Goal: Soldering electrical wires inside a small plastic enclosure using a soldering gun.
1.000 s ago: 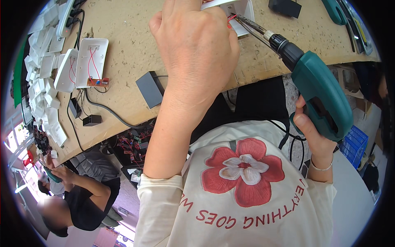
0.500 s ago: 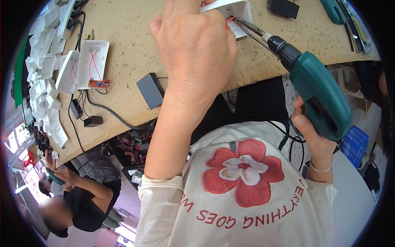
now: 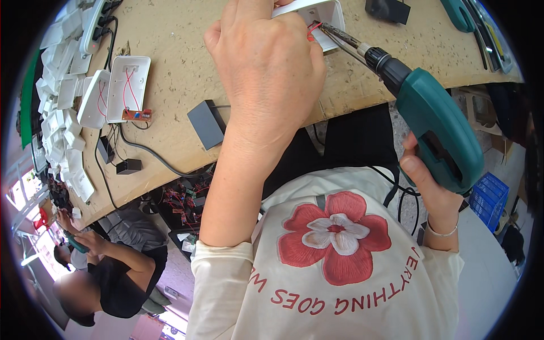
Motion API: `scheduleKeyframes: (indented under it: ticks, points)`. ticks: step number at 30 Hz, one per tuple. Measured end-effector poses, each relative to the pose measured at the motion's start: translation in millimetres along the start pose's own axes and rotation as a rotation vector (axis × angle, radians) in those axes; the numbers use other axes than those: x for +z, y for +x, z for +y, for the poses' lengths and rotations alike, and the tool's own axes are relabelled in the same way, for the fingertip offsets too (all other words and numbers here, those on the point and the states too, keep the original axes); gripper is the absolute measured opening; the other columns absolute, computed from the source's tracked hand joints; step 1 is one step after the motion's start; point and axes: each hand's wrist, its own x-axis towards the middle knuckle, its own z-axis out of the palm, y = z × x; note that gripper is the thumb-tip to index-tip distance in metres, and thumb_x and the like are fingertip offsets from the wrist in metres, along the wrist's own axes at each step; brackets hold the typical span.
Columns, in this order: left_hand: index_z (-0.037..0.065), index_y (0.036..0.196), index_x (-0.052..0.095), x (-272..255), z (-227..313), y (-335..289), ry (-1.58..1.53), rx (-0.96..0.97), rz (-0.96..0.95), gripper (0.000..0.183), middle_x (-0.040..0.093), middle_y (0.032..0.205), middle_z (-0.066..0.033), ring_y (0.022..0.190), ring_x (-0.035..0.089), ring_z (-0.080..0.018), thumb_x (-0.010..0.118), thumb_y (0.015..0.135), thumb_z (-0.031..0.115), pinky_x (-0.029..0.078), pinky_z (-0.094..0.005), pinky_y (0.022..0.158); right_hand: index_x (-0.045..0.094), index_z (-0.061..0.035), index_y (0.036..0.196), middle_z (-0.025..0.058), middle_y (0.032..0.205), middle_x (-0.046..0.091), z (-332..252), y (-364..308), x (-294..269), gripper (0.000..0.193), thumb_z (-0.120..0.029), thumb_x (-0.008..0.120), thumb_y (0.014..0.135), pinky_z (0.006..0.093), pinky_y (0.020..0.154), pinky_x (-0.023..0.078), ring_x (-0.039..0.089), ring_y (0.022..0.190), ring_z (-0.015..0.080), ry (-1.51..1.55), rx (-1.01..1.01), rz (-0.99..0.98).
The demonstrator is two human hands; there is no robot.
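Observation:
My right hand point(image 3: 425, 175) is wrapped around the handle of a green soldering gun point(image 3: 439, 122). Its metal tip reaches up and left into an open white plastic case point(image 3: 335, 12), close to a red wire point(image 3: 313, 30). My left hand point(image 3: 272, 65) lies across the case, back of the hand up, with its fingers curled and closed at the case's edge. Most of those fingertips, and whatever else they pinch, are hidden behind the hand or beyond the upper edge of the view.
A black box point(image 3: 206, 124) lies left of my forearm, another point(image 3: 388, 10) beyond the gun. An opened white case point(image 3: 129, 85) with red wires and a small circuit board point(image 3: 136, 115) sits left, beside heaped white shells point(image 3: 56, 124). A co-worker point(image 3: 124, 272) works at lower left.
The soldering gun has shifted slightly left and up, its tip still inside the white case. My left hand and the case have moved a hair to the left.

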Motion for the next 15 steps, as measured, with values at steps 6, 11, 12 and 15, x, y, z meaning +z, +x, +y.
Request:
scheduleKeyframes:
  ticks: [6,11,12,15]
  points:
    - [-0.002,0.064,0.057,0.6,-0.4,-0.1,-0.007,0.002,0.005,0.005,0.056,0.087,-0.0122,0.082,0.054,-0.0294,0.061,0.060,0.000,0.039,-0.0388,0.071,0.053,0.0021,0.110,0.0076,0.091,0.059,6.2,0.2,-3.0,0.039,-0.003,0.068,0.074,0.0231,0.065,0.046,0.055,0.075,0.0122,-0.055,-0.071,-0.021]
    - [-0.003,0.063,0.057,1.3,-1.3,0.1,-0.013,0.011,0.016,0.005,0.056,0.087,-0.0124,0.082,0.054,-0.0295,0.061,0.061,0.000,0.039,-0.0385,0.072,0.049,0.0030,0.119,0.0145,0.102,0.060,1.5,4.4,-1.8,0.050,-0.004,0.068,0.074,0.0223,0.062,0.047,0.056,0.071,0.0115,-0.009,-0.079,-0.043]
    - [-0.003,0.063,0.057,0.8,-1.4,0.3,-0.012,0.010,0.016,0.005,0.056,0.087,-0.0124,0.082,0.054,-0.0295,0.061,0.061,0.000,0.039,-0.0385,0.072,0.047,0.0032,0.121,0.0169,0.104,0.060,1.8,4.5,-2.3,0.052,-0.004,0.068,0.074,0.0223,0.061,0.047,0.056,0.070,0.0113,-0.024,-0.106,-0.047]
    - [-0.003,0.064,0.057,0.1,-1.3,0.0,-0.014,0.016,0.013,0.005,0.056,0.087,-0.0122,0.082,0.054,-0.0295,0.060,0.061,0.000,0.040,-0.0385,0.072,0.047,0.0038,0.121,0.0185,0.104,0.060,-0.3,1.8,-1.5,0.053,-0.003,0.068,0.074,0.0230,0.062,0.048,0.056,0.070,0.0115,0.017,-0.054,-0.020]
